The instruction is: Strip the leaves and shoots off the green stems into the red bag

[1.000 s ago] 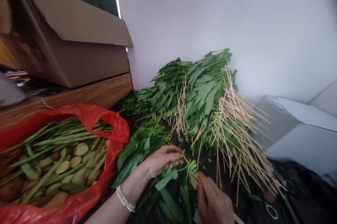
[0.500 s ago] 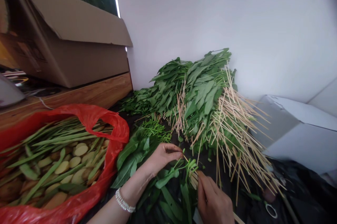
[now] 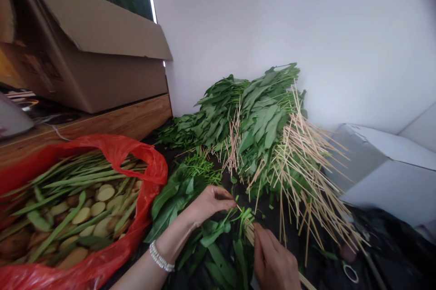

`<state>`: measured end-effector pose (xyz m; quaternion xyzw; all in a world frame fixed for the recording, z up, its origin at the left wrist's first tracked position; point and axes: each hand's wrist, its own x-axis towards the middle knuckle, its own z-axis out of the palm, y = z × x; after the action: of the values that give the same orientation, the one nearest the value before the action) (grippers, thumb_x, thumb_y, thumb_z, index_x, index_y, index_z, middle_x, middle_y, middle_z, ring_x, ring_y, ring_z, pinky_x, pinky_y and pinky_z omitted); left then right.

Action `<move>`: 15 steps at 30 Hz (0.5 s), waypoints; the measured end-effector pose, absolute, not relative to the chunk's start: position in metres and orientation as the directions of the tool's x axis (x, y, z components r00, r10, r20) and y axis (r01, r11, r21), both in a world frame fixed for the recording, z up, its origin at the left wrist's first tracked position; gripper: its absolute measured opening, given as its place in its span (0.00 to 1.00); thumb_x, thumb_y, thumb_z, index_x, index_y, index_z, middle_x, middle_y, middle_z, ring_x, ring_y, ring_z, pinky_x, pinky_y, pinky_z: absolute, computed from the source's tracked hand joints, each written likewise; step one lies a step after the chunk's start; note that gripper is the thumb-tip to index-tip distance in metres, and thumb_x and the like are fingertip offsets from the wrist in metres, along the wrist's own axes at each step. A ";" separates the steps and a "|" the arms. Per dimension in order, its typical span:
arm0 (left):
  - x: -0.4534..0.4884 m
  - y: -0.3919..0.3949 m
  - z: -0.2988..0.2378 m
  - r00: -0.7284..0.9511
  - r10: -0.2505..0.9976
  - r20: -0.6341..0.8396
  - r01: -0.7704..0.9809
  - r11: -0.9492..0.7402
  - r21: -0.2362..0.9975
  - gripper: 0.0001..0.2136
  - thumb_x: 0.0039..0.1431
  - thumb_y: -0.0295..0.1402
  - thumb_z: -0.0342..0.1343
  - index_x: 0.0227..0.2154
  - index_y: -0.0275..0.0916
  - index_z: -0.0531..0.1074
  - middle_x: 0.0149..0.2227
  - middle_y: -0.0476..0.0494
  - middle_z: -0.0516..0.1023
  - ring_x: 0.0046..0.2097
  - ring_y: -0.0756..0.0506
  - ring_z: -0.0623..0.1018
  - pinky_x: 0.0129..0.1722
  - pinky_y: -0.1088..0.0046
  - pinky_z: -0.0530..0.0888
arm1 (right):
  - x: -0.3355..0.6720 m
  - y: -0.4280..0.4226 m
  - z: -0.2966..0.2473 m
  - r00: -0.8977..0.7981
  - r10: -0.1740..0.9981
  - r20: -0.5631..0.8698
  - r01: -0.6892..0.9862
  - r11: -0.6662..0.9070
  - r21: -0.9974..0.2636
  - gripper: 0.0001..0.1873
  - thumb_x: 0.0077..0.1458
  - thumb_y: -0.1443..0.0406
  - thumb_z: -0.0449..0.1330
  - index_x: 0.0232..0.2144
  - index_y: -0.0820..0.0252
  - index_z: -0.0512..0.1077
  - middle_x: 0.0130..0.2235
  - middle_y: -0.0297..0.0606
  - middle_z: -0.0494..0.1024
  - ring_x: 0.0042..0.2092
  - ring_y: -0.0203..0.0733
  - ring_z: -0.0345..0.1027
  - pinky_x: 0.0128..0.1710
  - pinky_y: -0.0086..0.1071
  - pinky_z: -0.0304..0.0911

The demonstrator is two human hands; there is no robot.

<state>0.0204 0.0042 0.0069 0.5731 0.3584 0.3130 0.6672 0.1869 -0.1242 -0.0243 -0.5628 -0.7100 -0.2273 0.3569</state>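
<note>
**Skewers** (image 3: 306, 176): bamboo, pale, matt, slightly rough. **Carrier bag** (image 3: 150, 176), near left: thin red plastic, glossy. **Carton** (image 3: 102, 81), far left: brown cardboard, matt. **Ledge** (image 3: 129, 119) beneath it: wood-grain finish, smooth. **Bracelet** (image 3: 159, 256), near: white beads, glossy.

Left wrist: white beaded bracelet (image 3: 159, 256), two strands (pearly, by the look of it)
Left hand (image 3: 210, 204): bare, slender fingers
Right hand (image 3: 275, 260): bare, cut off by the frame's lower edge
</note>
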 end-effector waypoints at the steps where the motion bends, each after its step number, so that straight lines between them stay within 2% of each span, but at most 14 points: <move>1: 0.020 0.004 0.006 0.548 0.828 -0.120 -0.004 0.146 0.989 0.16 0.38 0.41 0.70 0.24 0.33 0.79 0.22 0.47 0.75 0.26 0.52 0.70 0.30 0.76 0.66 | 0.187 -0.124 -0.025 -0.111 0.637 0.763 0.961 0.264 -0.081 0.21 0.68 0.65 0.41 0.38 0.64 0.73 0.23 0.36 0.75 0.24 0.34 0.73 0.24 0.22 0.63; 15: 0.020 0.003 0.004 0.564 0.813 -0.146 0.006 0.173 0.985 0.15 0.37 0.41 0.70 0.23 0.33 0.78 0.22 0.47 0.76 0.25 0.52 0.71 0.30 0.77 0.67 | 0.187 -0.125 -0.026 -0.127 0.656 0.744 0.954 0.286 -0.089 0.21 0.67 0.67 0.41 0.37 0.65 0.73 0.21 0.36 0.73 0.23 0.35 0.72 0.25 0.23 0.65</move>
<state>0.0202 0.0034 0.0040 0.5695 0.3593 0.2983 0.6764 0.1873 -0.1249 -0.0256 -0.5587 -0.7204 -0.2115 0.3524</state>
